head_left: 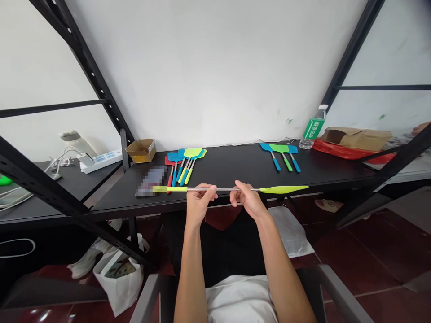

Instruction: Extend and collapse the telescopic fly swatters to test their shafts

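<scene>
Level across the table's front edge lies an extended fly swatter (pixel 284 189), with a yellow-green paddle on the right, a thin metal rod and a yellow-green handle on the left. My left hand (pixel 200 197) is closed around the rod near the handle, thumb pointing inward. Closer to the paddle, my right hand (pixel 247 197) grips the same rod with thumb and curled fingers. Beyond my left hand, several red, blue and yellow-green fly swatters (pixel 180 172) lie fanned together. Farther right are two blue fly swatters and a green fly swatter (pixel 285 157).
On the black table (pixel 232 166) are a small cardboard box (pixel 141 151), a pixelated flat object (pixel 151 177) and a water bottle (pixel 313 128). A red bag with cardboard (pixel 353 143) sits at right. Black metal posts (pixel 90 67) stand either side.
</scene>
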Demonstrator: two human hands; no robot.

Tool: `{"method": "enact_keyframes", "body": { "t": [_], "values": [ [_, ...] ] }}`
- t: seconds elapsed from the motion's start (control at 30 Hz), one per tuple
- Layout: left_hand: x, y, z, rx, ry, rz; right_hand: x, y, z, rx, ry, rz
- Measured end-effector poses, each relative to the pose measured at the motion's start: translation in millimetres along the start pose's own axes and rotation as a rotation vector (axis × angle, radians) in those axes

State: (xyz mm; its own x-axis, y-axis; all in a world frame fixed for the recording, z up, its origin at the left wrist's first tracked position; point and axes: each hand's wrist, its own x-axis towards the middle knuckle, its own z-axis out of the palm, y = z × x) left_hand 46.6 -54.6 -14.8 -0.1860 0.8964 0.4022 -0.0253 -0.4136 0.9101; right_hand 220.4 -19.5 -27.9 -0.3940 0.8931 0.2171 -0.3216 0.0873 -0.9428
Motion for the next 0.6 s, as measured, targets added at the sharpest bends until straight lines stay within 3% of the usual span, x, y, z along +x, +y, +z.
{"method": "enact_keyframes", "body": {
  "t": [0.4,0.6],
  "values": [
    [2.4,-3.8,5.2,0.022,0.248,0.020,-1.3,1.1,-0.4,-0.128,-0.049,-0.108],
    [0.8,-2.4,4.3,-0.014,0.134,0.013,-2.1,-0.8,-5.1,-0.080,-0.005,-0.104]
  ]
}}
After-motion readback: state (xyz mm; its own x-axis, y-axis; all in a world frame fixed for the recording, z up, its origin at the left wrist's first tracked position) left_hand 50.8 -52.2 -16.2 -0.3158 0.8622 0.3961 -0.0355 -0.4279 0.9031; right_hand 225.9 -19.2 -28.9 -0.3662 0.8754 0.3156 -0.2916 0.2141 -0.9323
